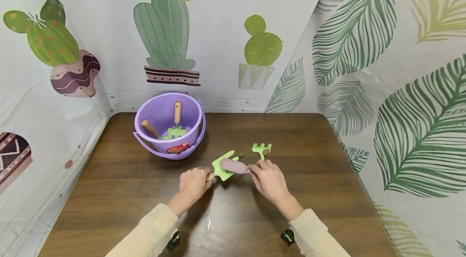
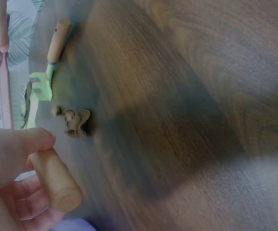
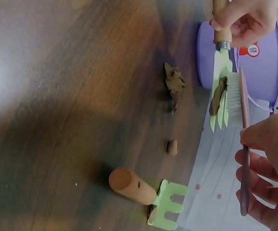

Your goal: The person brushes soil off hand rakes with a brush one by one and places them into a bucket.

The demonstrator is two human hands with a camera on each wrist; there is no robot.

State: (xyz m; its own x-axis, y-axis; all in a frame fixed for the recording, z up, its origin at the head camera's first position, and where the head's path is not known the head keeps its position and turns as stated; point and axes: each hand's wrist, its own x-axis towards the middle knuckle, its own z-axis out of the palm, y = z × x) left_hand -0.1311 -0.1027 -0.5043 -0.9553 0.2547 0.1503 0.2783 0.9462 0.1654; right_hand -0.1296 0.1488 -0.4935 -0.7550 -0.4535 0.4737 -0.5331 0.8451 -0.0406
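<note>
My left hand [image 1: 193,184] grips the wooden handle of a green garden fork [image 1: 217,169], held above the table with its tines toward the right. A brown, clay-like lump [image 3: 218,97] clings to those tines. In my right hand [image 1: 270,182] is the thin handle of a pink brush [image 1: 234,166]. Its white bristles [image 3: 233,98] face the fork and meet the lump in the right wrist view. Below on the table lie a crumpled brown clump [image 3: 174,79] and a smaller brown piece [image 3: 172,147], hidden in the head view.
A small green rake [image 3: 172,204] with a wooden handle lies on the table near my right hand, a brown bit on its head. At the back left stands a purple bucket [image 1: 194,137] with wooden-handled tools [image 1: 177,113] inside. Printed cloth hangs behind the table [image 1: 120,192].
</note>
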